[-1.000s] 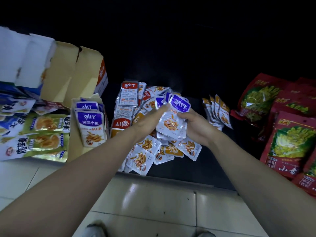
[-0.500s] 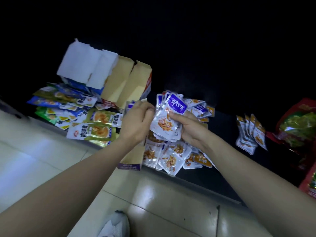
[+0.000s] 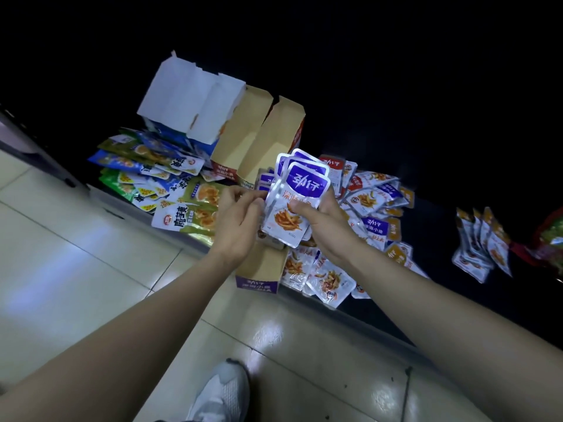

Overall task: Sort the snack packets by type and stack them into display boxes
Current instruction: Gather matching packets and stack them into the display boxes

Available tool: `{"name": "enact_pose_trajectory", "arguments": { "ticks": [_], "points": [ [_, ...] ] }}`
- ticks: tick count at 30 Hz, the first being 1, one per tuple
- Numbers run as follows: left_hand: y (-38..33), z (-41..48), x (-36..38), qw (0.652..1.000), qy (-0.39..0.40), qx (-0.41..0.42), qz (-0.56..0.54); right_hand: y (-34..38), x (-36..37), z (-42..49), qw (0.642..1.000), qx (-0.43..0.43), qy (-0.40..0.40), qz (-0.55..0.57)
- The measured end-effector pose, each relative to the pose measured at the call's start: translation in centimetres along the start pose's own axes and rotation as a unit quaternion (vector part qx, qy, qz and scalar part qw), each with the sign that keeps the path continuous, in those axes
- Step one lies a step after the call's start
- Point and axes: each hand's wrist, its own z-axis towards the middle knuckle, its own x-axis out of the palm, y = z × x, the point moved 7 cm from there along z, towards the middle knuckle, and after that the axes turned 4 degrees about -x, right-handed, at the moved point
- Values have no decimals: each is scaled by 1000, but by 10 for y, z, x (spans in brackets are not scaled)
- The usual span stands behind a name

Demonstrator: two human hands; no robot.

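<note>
head view, looking down at a low dark shelf (image 3: 432,214) above pale floor tiles (image 3: 76,269).

grip: our right hand (image 3: 323,226) grasps a stack of purple packets (image 3: 300,205). the thumb lies across the front packet and the fingers wrap behind. our left hand (image 3: 236,222) has its fingers curled, tips pinching the stack's left edge. both hands are clenched on the same stack.

position: we hold the stack in the air, upright and leaning slightly right, purple label on top. it sits just above the open purple box (image 3: 259,266), which stands at the shelf edge with its printed front toward us. more purple packets (image 3: 264,181) show behind the left fingertips; we cannot tell whether they sit inside the box.

right of the box: a loose pile (image 3: 374,205) of packets, purple and orange labels mixed, a few overhanging the shelf edge. well apart, farther right, is a small row of packets (image 3: 478,245) leaning on one another. at the frame edge is a red and green bag (image 3: 548,236), blurred.

left of the box: green and blue bags (image 3: 158,178) in a heap. behind them are two tan boxes (image 3: 262,138) with raised flaps, and a white-flapped box (image 3: 189,95) just beside them.

below: a grey shoe (image 3: 222,391) on the tiles.
</note>
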Motion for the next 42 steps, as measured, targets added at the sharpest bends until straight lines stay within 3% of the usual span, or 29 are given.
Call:
{"name": "enact_pose_trajectory", "arguments": {
  "ticks": [5,11,16,21,30,35,38,42],
  "points": [
    [-6,0,7,999,29,18,-16,6,8,-4,999,-25,5,-46],
    [-5,1,-2,999,-13,48,10,5,19,-6,990,-52,8,-131],
    [4,-1,-10,999,-35,22,15,11,30,-4,981,-71,22,-177],
    [14,0,-8,1000,-8,2,25,4,21,1,951,-65,3,-304],
    [10,-4,2,999,17,11,38,4,8,1,955,-78,-44,-282],
    [12,-3,3,998,7,15,67,0,4,3,948,-85,-13,-308],
    [8,-2,-4,993,-42,27,104,3,0,4,960,-84,-1,-267],
    [-33,-8,-10,966,-153,131,162,7,-30,6,974,-76,-45,-207]
  ]
}}
